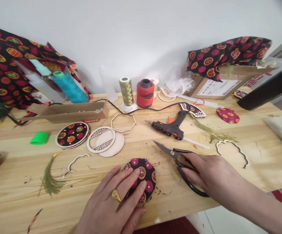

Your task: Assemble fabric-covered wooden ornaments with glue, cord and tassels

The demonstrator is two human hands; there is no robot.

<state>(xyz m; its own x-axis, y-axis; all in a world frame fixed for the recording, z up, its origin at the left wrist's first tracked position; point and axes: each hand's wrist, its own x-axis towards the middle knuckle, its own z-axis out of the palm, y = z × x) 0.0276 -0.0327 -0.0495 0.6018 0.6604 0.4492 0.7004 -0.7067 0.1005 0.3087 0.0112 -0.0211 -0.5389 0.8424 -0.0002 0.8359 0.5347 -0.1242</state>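
Two hands work at a pale wooden worktop [16, 182] below a white wall [141, 35]. The left hand's [109, 203] fingers [128, 174] lie flat and open on a fabric-covered octagon [147, 172] near the worktop's front edge. The right hand's [204, 172] fingers curl closed around black-handled scissors [177, 156]. A hot glue gun [170, 127], a red thread spool [145, 93] and a cardboard box [219, 87] lie beyond.

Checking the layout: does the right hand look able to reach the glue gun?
Probably yes: the right hand lies close to the glue gun, with only the scissors it holds in the way.
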